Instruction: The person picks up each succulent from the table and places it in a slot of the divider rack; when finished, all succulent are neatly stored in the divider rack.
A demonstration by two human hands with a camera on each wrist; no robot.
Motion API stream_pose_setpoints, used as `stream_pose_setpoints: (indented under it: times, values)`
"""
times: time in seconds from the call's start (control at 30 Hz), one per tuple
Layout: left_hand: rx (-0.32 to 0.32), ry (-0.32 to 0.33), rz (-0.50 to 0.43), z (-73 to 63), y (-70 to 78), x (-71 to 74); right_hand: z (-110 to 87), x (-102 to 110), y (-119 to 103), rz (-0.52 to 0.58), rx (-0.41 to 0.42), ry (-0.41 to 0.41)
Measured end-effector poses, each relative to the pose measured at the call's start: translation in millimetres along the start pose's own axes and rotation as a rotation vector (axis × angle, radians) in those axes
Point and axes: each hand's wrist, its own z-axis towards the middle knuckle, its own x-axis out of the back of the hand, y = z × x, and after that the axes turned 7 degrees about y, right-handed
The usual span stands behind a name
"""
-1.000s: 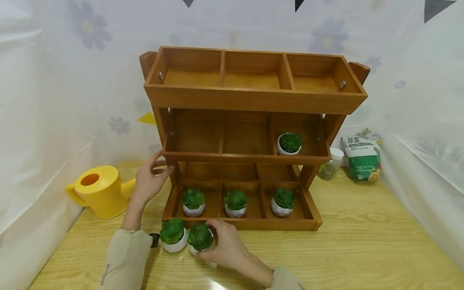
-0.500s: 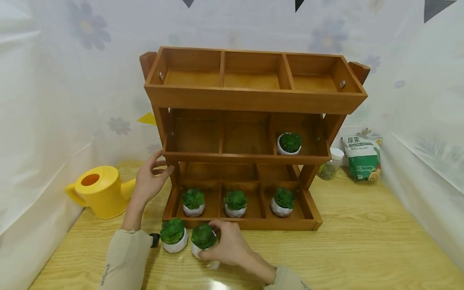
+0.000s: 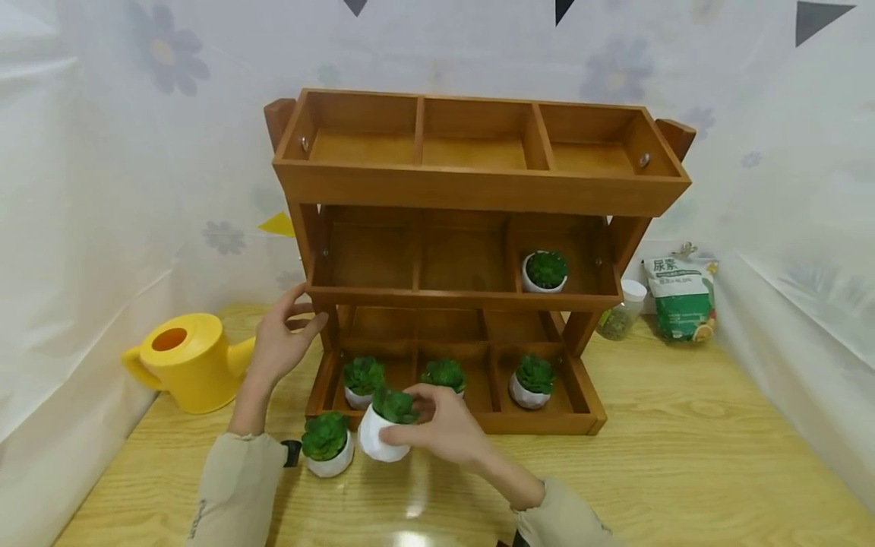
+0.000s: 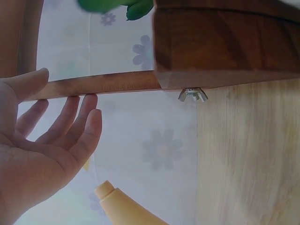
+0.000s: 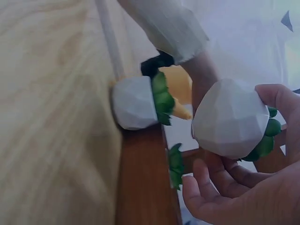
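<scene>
In the head view I saw the right hand [image 3: 444,425] grasping a potted succulent [image 3: 380,437], raised off the table [image 3: 704,448] and slightly tilted, in front of the wooden rack's [image 3: 478,190] lowest tier. I judged that levelling it and clearing the plants behind would serve best, as the leaves might snag. A spare pot [image 3: 330,457] stood on the wood-grained table, which showed some glare. A yellow watering can [image 3: 194,368] sat on the left, a jar [image 3: 619,317] and a bag [image 3: 683,304] on the right, with flowered sheeting [image 3: 478,53] behind.

In the left wrist view, my left hand [image 4: 47,126] lightly pinched the rack's upright between thumb and fingertips; I thought that light steadying enough.

In the right wrist view, thumb and fingers held opposite sides of the faceted white pot, apart from the table; firm, even pressure seemed right for its smooth wall.
</scene>
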Motion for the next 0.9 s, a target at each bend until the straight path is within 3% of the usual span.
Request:
stream_pose_setpoints:
  times: [0.27,0.63,0.9]
  values:
    - [0.016,-0.003,-0.003,-0.4,0.4,0.7,15.2,29,-28,0.057,0.029,-0.058]
    - [0.004,-0.004,-0.002,0.3,-0.3,1.3,34.3,73,-92,-0.142,0.148,-0.014]
    - [0.005,-0.005,0.002,-0.7,1.2,0.5,43.3,94,-114,-0.189,0.188,0.003]
